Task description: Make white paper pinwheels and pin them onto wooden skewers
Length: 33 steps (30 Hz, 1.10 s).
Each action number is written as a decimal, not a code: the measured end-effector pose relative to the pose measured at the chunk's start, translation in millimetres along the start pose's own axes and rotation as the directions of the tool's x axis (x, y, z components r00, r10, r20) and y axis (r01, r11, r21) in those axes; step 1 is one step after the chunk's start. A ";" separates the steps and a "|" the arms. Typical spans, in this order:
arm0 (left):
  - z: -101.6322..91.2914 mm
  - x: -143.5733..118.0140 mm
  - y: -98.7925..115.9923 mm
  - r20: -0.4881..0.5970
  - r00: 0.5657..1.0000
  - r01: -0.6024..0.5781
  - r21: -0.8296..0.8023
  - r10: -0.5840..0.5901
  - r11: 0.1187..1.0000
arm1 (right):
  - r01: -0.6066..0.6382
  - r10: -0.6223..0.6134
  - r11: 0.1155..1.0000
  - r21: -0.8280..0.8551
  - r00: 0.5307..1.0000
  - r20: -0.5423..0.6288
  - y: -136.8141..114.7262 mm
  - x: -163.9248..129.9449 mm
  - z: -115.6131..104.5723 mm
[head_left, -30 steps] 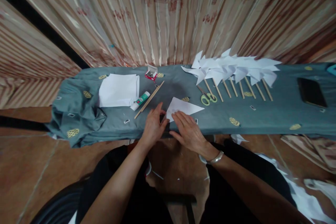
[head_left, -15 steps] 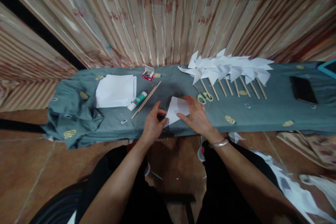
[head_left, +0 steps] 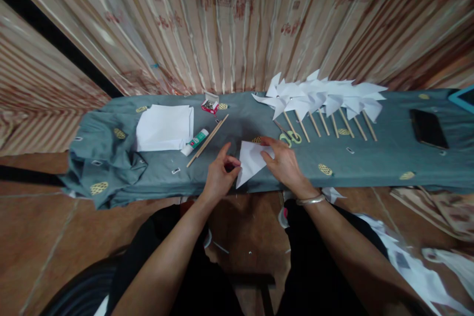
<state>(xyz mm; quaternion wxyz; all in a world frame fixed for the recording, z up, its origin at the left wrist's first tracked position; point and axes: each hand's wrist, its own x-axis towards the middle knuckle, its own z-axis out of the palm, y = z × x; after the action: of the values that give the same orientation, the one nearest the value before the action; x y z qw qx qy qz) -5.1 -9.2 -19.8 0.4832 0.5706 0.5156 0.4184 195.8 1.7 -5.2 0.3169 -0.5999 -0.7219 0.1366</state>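
A folded triangle of white paper [head_left: 252, 162] is between my two hands, at the front of the cloth-covered table. Its left edge meets the thumb and fingertips of my left hand [head_left: 221, 174], whose index finger is raised. My right hand [head_left: 283, 162], with a silver bracelet at the wrist, grips the paper's right corner, thumb on top and fingers partly hidden. Just behind that hand lie scissors [head_left: 295, 137] with light green handles. To the left of my left hand are two wooden sticks [head_left: 208, 140] and a glue stick [head_left: 195, 141].
A stack of white paper [head_left: 165, 127] lies at the left, near a small red box of metal pins [head_left: 210, 104]. Several paper pinwheels [head_left: 326, 95] on sticks overlap along the back right. A black phone [head_left: 428, 128] lies farther right. Paper scraps [head_left: 414, 266] are on the floor.
The paper has turned a little and now shows a clear triangle with its point towards me. My right thumb has shifted right across it; my left hand remains at its left edge.
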 end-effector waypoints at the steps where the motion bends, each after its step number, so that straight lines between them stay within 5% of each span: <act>1: 0.5 -0.1 0.2 0.000 1.000 0.008 -0.035 -0.008 0.999 | -0.034 0.035 0.998 0.052 0.999 -0.006 -0.9 1.1 -2.4; 8: 2.8 0.1 2.6 -0.047 0.998 0.029 -0.183 -0.038 0.983 | -0.163 0.235 0.840 0.518 0.969 -0.076 3.0 12.2 -14.5; 14: -10.5 14.8 1.2 -0.289 0.954 0.012 -0.244 -0.085 0.970 | -0.123 0.223 0.760 0.638 0.972 -0.077 -6.4 10.1 -19.4; 22: -23.3 14.7 15.9 0.013 0.944 0.301 -0.449 -0.330 0.842 | -0.039 0.099 0.762 0.646 0.993 -0.057 -23.4 0.1 -32.1; 25: -26.2 16.2 13.4 0.040 0.942 0.316 -0.438 -0.334 0.842 | 0.033 0.008 0.819 0.573 0.998 -0.070 -23.2 -1.8 -34.8; 29: -29.4 23.5 2.6 -0.224 0.951 0.116 -0.378 -0.212 0.919 | 0.248 -0.240 0.940 0.236 0.969 -0.062 -19.7 -5.8 -36.4; 33: -29.2 25.8 -4.2 -0.331 0.943 -0.037 -0.176 -0.024 0.984 | 0.407 -0.395 0.903 -0.139 0.913 0.105 -22.4 -11.8 -33.8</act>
<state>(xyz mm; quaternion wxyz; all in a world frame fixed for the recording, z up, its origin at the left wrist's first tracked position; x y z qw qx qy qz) -31.3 20.0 -19.2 0.4376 0.4477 0.5479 0.5548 200.3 -21.2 30.0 0.2626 -0.4563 -0.8496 0.0331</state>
